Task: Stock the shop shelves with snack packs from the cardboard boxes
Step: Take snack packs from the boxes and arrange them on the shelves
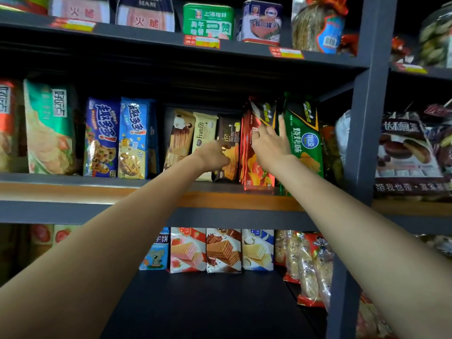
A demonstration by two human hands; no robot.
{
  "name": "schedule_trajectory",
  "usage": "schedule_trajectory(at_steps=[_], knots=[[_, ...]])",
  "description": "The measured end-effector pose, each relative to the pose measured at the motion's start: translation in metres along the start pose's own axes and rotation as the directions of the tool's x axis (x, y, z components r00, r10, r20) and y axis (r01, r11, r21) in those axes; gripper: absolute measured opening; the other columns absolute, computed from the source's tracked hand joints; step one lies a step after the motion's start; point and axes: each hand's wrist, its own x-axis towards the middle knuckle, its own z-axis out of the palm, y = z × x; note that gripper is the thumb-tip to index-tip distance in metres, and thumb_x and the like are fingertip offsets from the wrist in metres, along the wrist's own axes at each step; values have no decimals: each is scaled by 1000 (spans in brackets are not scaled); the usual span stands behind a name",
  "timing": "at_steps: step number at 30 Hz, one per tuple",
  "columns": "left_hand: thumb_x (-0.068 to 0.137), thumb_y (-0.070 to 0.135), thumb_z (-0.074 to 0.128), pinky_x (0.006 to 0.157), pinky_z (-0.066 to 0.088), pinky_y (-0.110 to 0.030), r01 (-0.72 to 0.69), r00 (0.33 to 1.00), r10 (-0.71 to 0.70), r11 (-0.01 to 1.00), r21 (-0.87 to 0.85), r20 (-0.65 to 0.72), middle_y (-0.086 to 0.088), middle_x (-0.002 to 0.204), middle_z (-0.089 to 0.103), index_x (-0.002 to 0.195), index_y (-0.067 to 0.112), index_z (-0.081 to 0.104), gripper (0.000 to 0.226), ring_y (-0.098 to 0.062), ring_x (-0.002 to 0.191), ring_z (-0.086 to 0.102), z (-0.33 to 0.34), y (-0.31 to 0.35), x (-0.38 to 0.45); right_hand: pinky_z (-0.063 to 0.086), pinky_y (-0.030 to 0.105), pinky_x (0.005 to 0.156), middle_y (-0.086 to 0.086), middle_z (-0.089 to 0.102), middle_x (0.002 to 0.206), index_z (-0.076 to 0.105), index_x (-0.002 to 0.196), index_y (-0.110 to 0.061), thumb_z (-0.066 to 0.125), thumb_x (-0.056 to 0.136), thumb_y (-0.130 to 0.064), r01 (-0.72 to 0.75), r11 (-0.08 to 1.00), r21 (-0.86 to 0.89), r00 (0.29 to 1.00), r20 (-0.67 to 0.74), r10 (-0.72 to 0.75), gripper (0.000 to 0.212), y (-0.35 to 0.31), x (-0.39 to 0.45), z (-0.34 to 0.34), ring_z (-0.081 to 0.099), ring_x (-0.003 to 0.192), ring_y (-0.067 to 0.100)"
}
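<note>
Both my arms reach up to the middle shelf [73, 189]. My left hand [215, 156] rests against the front of a dark brown wafer pack [228, 128], fingers curled at its face. My right hand [271, 143] has its fingers spread, pressing between a red chip bag [254, 167] and a green chip bag [304, 143]. Both bags stand upright on the shelf, the red one leaning slightly. No cardboard box is in view.
Cookie packs [117, 138] and cream wafer packs [204, 133] stand left of my hands. Tins [209, 20] line the top shelf. Wafer packs [222, 250] sit at the back of the lower shelf [208, 302]. A grey upright post [367, 118] borders the right side.
</note>
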Motion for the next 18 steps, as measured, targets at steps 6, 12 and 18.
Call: schedule_trajectory(at_steps=[6,12,18], knots=[[79,16,44,91,45,-44,-205,680,181,977,53,-711,7,91,63,101,15,61,27,-19,91,61,-67,-70,-94,3,50,115,17,40,136,45,131,-7,53,84,-3,46,935,352,947,-314,72,48,-61,-20,-58,33,129,35],[75,11,43,81,46,-41,10,667,97,990,138,-738,-4,92,62,95,8,60,27,-22,85,59,-118,-195,-266,37,40,95,22,51,117,57,112,1,49,80,-5,534,501,681,806,-590,-57,33,-244,-69,-142,49,110,37],[76,27,35,79,43,-36,687,477,-550,719,-99,-686,-16,101,60,99,6,63,42,-30,91,56,-112,-350,-510,26,36,104,19,36,136,51,125,-4,58,87,-14,576,41,816,582,-374,-722,41,-489,-207,-163,33,128,35]])
